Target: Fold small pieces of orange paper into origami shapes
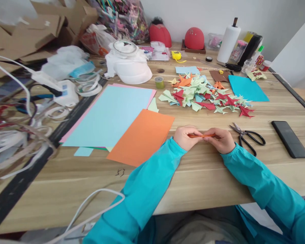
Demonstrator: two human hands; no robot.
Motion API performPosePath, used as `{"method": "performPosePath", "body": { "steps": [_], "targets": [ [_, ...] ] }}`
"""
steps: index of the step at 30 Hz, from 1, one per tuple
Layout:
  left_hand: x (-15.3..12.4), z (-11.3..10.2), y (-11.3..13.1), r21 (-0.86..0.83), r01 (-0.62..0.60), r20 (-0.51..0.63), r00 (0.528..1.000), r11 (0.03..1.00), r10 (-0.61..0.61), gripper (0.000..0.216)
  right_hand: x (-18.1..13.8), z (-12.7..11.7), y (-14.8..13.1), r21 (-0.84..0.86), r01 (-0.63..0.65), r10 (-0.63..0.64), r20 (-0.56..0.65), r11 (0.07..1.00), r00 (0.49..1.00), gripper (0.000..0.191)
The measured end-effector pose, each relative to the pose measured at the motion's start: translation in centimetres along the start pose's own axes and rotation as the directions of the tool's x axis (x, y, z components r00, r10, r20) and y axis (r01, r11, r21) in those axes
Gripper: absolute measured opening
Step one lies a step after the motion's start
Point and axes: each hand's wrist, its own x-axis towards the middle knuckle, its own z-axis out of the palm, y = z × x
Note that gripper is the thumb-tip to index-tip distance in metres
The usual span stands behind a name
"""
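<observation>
A narrow piece of folded orange paper (202, 136) is pinched between my two hands, just above the wooden table. My left hand (187, 137) grips its left end, and my right hand (220, 139) closes on the right end; the fingers partly cover it. Left of my left hand lies a sheet of orange paper (142, 137), overlapping a stack topped by light blue paper (109, 113). Scissors (246, 135) with black handles rest beside my right hand, blades parted. Beyond my hands spreads a pile of folded paper shapes (200, 91) in green, red, orange and blue.
A black phone (290, 139) lies at the right. Teal paper (247, 88) and a green spool (159, 82) flank the pile. White cables (88, 88) and cardboard boxes (38, 34) crowd the left. A white cap (132, 67) and red domes (194, 38) stand behind.
</observation>
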Motion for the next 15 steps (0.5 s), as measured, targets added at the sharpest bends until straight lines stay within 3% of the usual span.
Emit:
{"method": "performPosePath", "body": {
  "steps": [9, 15],
  "targets": [
    [0.03, 0.02, -0.04, -0.032, -0.016, 0.032, 0.999, 0.999, 0.017, 0.014, -0.09, 0.10, 0.39, 0.105, -0.046, 0.045, 0.006, 0.993, 0.999, 0.017],
    [-0.01, 0.38, -0.48, -0.004, 0.008, -0.069, 0.998, 1.000, -0.008, 0.009, 0.09, 0.05, 0.45, 0.171, -0.105, 0.126, -0.116, 0.980, 0.985, 0.023]
  ]
}}
